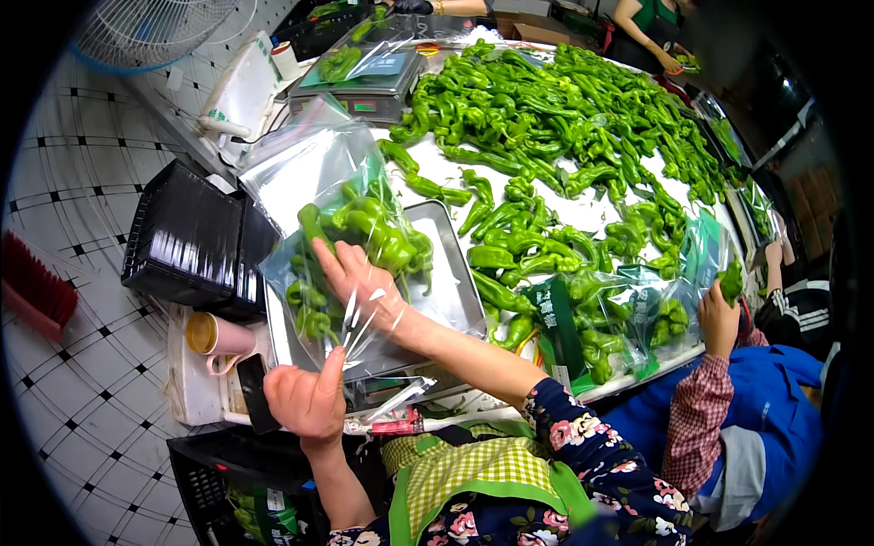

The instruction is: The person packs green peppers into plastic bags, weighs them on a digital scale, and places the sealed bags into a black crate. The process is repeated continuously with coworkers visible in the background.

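Observation:
A clear plastic bag (311, 164) with green peppers (372, 228) in it lies over a metal tray (447, 273). My right hand (362, 283) reaches into the bag, its fingers against the peppers; whether they grip one is hard to tell. At the mouth of the bag, my left hand (307, 396) is closed with the thumb on the film, holding its edge. Part of the tray is hidden under the bag and my right forearm.
Loose green peppers (546, 116) cover much of the white table. Filled bags (601, 327) lie at right, beside a co-worker's hand (718, 317) holding a pepper. A digital scale (355, 95), stacked black trays (188, 239), a pink mug (218, 338) and a phone (256, 396) stand around the left side.

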Demonstrator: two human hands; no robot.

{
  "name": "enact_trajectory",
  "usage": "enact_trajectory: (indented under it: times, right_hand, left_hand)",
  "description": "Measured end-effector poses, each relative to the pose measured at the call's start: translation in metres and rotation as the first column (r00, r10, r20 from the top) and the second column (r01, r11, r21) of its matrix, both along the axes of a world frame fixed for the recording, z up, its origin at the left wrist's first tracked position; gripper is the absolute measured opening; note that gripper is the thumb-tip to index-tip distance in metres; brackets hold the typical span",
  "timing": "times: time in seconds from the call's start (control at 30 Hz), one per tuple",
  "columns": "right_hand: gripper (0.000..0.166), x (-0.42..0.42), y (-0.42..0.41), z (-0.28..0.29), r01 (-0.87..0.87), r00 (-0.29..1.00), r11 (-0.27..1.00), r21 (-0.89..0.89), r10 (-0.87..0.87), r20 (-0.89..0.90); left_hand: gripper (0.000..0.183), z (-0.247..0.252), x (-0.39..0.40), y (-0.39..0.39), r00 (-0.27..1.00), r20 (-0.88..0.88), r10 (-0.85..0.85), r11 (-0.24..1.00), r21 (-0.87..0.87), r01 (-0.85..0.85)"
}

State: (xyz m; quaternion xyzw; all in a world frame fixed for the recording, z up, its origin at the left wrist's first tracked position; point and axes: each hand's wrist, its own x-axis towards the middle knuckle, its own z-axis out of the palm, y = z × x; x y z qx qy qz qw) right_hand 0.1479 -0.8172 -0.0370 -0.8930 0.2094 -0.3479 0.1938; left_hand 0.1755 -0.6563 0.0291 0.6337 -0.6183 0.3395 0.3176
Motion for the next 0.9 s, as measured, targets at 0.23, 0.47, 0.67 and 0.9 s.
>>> enact_trajectory:
  times: [0.23, 0.47, 0.67, 0.9]
  right_hand:
    - [0.050, -0.094, 0.013, 0.011, -0.304, 0.939, 0.878, -0.369, 0.341, 0.039]
    - [0.008, -0.231, -0.013, 0.001, 0.363, 0.929, 0.917, 0.166, -0.369, 0.009]
    - [0.052, -0.227, -0.034, -0.045, 0.258, 0.688, 0.936, -0.238, -0.351, -0.635]
    - [0.036, -0.241, -0.039, -0.039, 0.396, 0.875, 0.914, 0.087, -0.347, -0.337]
  left_hand:
    - [0.029, -0.028, -0.028, 0.028, 0.981, -0.146, -0.126, 0.990, 0.045, 0.134]
    - [0.029, -0.035, -0.072, 0.045, 0.879, -0.336, -0.340, 0.934, -0.010, 0.357]
    - [0.031, -0.037, -0.084, 0.046, 0.867, -0.319, -0.382, 0.921, -0.047, 0.388]
    - [0.032, -0.052, -0.079, 0.062, 0.924, -0.337, -0.179, 0.984, -0.061, 0.169]
